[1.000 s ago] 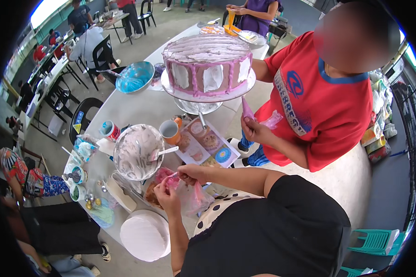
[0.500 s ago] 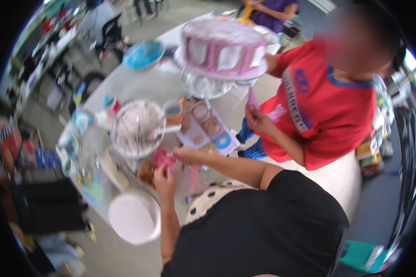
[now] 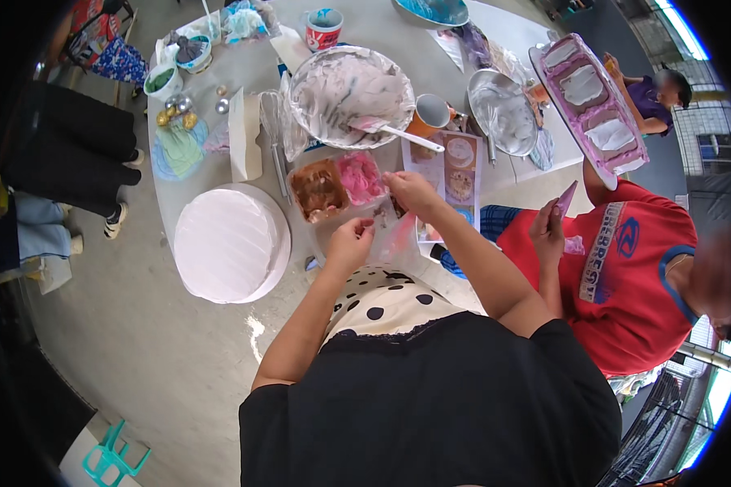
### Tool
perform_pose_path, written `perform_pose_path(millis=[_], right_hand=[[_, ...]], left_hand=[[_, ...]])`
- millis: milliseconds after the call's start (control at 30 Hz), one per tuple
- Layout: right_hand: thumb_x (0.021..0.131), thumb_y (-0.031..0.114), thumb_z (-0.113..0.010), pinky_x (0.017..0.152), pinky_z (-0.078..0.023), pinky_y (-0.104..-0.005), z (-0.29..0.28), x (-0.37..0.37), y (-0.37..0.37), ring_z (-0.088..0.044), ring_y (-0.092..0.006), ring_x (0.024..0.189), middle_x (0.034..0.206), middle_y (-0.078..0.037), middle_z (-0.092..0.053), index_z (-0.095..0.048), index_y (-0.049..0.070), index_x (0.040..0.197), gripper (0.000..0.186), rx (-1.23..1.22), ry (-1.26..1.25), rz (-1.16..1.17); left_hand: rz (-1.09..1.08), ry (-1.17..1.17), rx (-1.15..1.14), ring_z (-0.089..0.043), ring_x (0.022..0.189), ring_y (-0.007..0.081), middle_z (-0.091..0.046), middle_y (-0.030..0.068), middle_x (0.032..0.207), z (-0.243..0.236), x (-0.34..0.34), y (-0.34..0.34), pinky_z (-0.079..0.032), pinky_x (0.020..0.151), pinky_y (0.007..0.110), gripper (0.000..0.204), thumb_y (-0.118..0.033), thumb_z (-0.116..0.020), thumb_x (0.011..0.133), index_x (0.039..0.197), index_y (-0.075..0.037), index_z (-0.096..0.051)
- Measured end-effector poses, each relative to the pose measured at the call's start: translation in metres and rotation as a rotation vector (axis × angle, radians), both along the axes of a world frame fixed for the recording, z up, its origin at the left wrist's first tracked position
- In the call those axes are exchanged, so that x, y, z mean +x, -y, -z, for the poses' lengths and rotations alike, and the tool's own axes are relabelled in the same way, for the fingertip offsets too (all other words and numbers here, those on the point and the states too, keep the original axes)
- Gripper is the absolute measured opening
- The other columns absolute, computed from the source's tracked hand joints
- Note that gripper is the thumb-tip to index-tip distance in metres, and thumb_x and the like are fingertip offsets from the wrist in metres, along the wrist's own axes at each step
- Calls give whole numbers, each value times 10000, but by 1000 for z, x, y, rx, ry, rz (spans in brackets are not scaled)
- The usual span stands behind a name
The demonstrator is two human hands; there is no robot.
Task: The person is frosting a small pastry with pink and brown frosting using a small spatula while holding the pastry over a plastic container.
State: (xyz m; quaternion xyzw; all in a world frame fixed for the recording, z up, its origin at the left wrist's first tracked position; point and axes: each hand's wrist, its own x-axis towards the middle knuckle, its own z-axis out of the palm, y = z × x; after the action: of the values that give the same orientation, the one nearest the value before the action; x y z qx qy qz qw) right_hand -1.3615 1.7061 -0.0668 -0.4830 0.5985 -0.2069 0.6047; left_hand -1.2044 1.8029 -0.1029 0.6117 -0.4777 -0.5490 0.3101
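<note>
In front of me on the table sits a plastic tray [image 3: 330, 221] with compartments, one holding brown frosting [image 3: 317, 191] and another bright pink frosting [image 3: 361, 178]. My right hand [image 3: 410, 191] has its fingers closed at the tray's rim beside the pink. My left hand [image 3: 352, 243] is held just below the tray with fingers curled together; whatever they hold, if anything, is hidden. A clear plastic bag smeared with pink [image 3: 401, 239] lies below my right hand. To the left stands a round cake [image 3: 229, 242] coated in pale pink icing.
Behind the tray is a large bowl [image 3: 309, 65] of greyish frosting with a spatula [image 3: 406, 134] across it. Near it are an orange mug [image 3: 430, 115], a metal bowl [image 3: 502, 114] and printed cake pictures [image 3: 460, 166]. At right, a person in red [image 3: 617, 252] holds a piping bag [image 3: 566, 199] beside a tilted pink-and-white cake [image 3: 586, 101].
The view has swung, shifting the table's contents. My left hand has drawn back from the pink frosting toward me; my right stays near it. The neighbour's cake appears more tilted.
</note>
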Motion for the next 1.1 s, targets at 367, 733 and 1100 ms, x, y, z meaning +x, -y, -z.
perform_pose_path(millis=[367,733,1100], right_hand=[[876,346,-467,485,-358,-314,14,6,29,-437,-154,499,554,-60,-491,-617,15,812,369,7,-192,-62],[742,120,-529,510,-435,-357,-13,17,3,-560,-223,567,635,-118,-579,-619,29,753,129,-33,3,-119],[793,294,-590,666,-475,-319,-26,15,-10,-540,-173,800,925,-41,-563,-649,135,969,245,240,299,122]], left_hand=[[-282,-403,398,-480,605,88,-593,39,817,10,5,4,-377,486,232,298,-200,-527,840,1076,-23,-570],[-129,-222,-133,-515,625,67,-581,-2,801,11,-7,15,-396,553,193,226,-212,-488,903,1026,-52,-588],[44,-361,-227,-518,703,128,-558,24,753,-16,-17,20,-432,655,262,162,-120,-573,850,957,1,-579]])
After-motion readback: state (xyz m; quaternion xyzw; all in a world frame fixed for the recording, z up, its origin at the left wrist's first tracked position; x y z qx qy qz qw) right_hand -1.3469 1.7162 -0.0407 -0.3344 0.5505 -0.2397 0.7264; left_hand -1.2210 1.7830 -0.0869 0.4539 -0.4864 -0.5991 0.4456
